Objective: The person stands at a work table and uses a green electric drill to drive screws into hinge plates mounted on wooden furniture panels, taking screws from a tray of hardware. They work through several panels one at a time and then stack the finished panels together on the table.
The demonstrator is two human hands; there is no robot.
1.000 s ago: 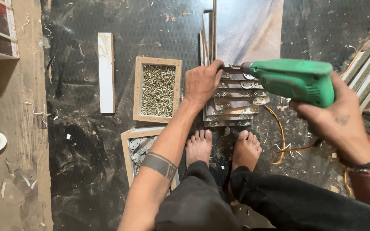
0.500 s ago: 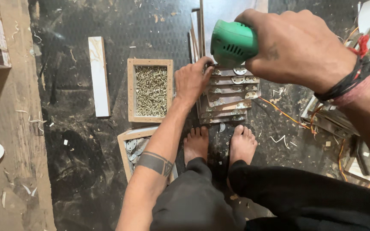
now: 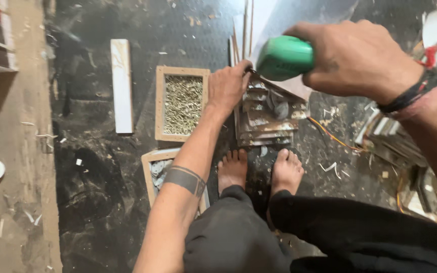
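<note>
Gripping the green power drill (image 3: 284,57), the right hand (image 3: 352,58) is wrapped tight round its body, tip aimed down at the stack of wooden pieces (image 3: 269,119). Left hand (image 3: 227,87) presses flat on that stack's near-left corner, fingers closed against the wood. Just left of the stack sits a wooden tray of screws (image 3: 182,103); bare feet (image 3: 259,169) rest right below the stack.

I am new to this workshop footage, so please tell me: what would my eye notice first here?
First the green power drill, gripped from above by the right hand at top centre. Its tip meets a stack of small wooden pieces that the left hand steadies, just ahead of the person's bare feet. Left of the stack sits a wooden tray of screws.
</note>
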